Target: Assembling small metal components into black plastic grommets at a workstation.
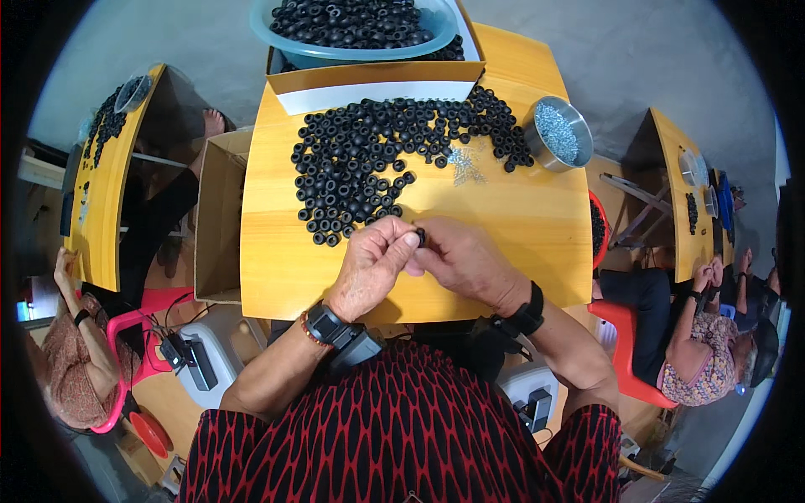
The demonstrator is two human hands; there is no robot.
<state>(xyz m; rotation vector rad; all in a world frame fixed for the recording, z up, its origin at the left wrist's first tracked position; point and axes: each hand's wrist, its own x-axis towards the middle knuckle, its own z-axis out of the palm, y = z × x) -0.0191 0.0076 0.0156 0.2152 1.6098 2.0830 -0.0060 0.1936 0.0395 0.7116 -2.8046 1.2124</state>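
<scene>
Ring (421, 237) between fingertips (410, 240); left hand (376, 258) meets right hand (470, 258).

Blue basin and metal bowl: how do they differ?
The blue basin is wide; the metal bowl is much smaller. The basin sits in the box; the bowl stands on the table. The basin holds black pieces, the bowl tiny pale pieces. Both are open containers of small parts.
</scene>
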